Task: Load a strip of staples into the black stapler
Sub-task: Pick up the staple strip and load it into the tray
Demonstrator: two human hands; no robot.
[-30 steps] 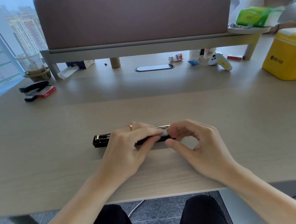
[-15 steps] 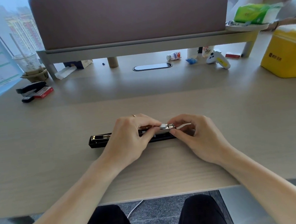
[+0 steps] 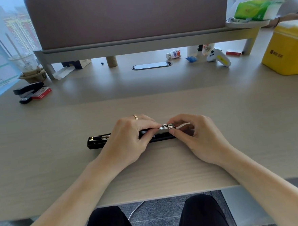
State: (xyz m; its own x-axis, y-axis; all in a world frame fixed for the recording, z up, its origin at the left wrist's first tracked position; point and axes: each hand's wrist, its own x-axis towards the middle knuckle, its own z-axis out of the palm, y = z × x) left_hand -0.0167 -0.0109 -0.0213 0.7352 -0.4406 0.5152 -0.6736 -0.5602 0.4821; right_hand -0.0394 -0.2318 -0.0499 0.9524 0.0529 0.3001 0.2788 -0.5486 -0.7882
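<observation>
- Lying flat across the centre of the frame on the pale desk (image 3: pixel 60 172): black stapler (image 3: pixel 97 142), opened out long, metal magazine channel exposed at its left end.
- Likely rigid and fairly weighty for its size, so unlikely to skid under light pressure; best steadied by pressing on the black body mid-length, clear of the channel.
- Pinched at the right end: small silvery piece, probably the strip of staples (image 3: pixel 166 126) or the pusher. Too small to tell which.
- If staples: light, brittle along the glued joints, prone to snapping when bent; best held by the long sides, never by the ends.
- Left hand (image 3: pixel 129 140): palm down, draped over the middle of the stapler, fingers curled closed around it, thumb and forefinger tips meeting at the silvery piece.
- Right hand (image 3: pixel 199 137): just right of centre, knuckles arched, thumb below and forefinger above the same piece in a narrow pinch, other fingers loosely curled and off the desk.
- Both forearms angled in from the lower corners, wrists low over the desk.
- Upper left of the frame: a second stapler (image 3: pixel 28 89) beside a red box (image 3: pixel 42 93), well apart from the work.
</observation>
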